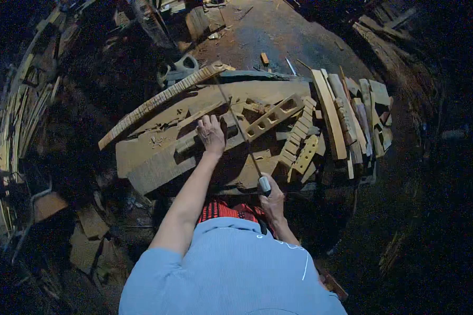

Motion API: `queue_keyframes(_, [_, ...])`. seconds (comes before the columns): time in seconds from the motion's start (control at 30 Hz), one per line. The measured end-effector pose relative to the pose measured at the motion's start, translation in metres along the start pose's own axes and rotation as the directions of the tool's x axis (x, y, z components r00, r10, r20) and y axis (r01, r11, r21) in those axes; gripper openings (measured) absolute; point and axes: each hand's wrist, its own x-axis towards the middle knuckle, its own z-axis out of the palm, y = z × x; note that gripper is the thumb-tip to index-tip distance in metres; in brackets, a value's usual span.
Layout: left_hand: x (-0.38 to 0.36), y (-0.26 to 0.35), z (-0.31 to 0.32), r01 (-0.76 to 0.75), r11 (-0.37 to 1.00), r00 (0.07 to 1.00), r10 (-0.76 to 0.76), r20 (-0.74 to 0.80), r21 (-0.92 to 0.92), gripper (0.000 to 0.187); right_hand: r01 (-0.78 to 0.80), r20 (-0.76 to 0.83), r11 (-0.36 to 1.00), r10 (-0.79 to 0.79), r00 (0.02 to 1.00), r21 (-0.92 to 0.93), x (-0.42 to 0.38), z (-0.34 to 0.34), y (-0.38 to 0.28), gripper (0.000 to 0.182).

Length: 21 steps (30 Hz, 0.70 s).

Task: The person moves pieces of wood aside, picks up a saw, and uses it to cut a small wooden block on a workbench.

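Observation:
My left hand (212, 135) is closed over a wooden block (186, 143) on the workbench, fingers bent down over its far side. My right hand (273, 202), near the bench's front edge, is wrapped round the pale handle of a long handsaw (241, 128). Its thin blade, seen almost edge-on, points away from me and crosses over the wood just right of my left hand. Next to the blade lies a wooden piece with square cut-outs (275, 116). Right of that are a notched strip (298, 131) and a yellowish block with round holes (306, 154).
A long curved, notched strip of wood (160, 102) lies along the bench's far left. Several planks (329, 114) lie side by side at the right end. The sawdusty workbench (142, 157) stands before me. Scrap wood (93, 223) covers the floor at left.

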Motion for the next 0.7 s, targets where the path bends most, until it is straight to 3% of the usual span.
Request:
queue_keyframes(0.03, [-0.001, -0.004, 0.014, -0.015, 1.0, 1.0, 0.015, 0.009, -0.002, 0.02, -0.013, -0.012, 1.0, 0.013, 1.0, 0.004, 0.002, 0.003, 0.002, 0.052])
queue_keyframes(0.1, [-0.012, -0.021, 0.054, -0.103, 0.964, 0.99, 0.123, -0.068, 0.243, 0.022, 0.059, 0.035, 0.998, -0.058, 0.998, -0.008, 0.004, 0.007, 0.01, 0.054])
queue_keyframes(0.13, [-0.012, -0.023, 0.058, -0.149, 0.975, 0.921, 0.198, -0.336, 0.166, 0.023, 0.093, 0.043, 0.994, -0.09, 0.995, -0.065, 0.003, 0.008, 0.012, 0.056])
queue_keyframes(0.17, [-0.015, -0.023, 0.061, -0.121, 0.977, 0.915, 0.178, -0.362, 0.174, 0.02, 0.083, 0.046, 0.994, -0.08, 0.996, -0.077, 0.001, 0.01, 0.013, 0.056])
queue_keyframes(0.27, [-0.007, -0.018, 0.053, -0.137, 0.944, 0.941, 0.219, -0.26, 0.3, 0.013, 0.141, 0.031, 0.989, -0.139, 0.99, -0.055, 0.001, 0.014, 0.022, 0.066])
queue_keyframes(0.33, [-0.001, -0.005, 0.033, -0.015, 0.986, 1.0, 0.014, 0.002, 0.168, 0.007, 0.131, 0.033, 0.989, -0.13, 0.991, -0.065, 0.002, 0.016, 0.025, 0.065])
queue_keyframes(0.43, [-0.001, -0.002, 0.028, -0.078, 0.975, 0.992, 0.096, -0.076, 0.209, 0.005, 0.084, 0.057, 0.992, -0.079, 0.995, -0.093, -0.004, 0.012, 0.023, 0.058])
queue_keyframes(0.7, [0.001, -0.001, 0.028, -0.078, 0.966, 0.991, 0.102, -0.084, 0.247, 0.005, -0.006, 0.079, 0.997, 0.012, 0.997, -0.078, -0.044, -0.014, 0.029, 0.046])
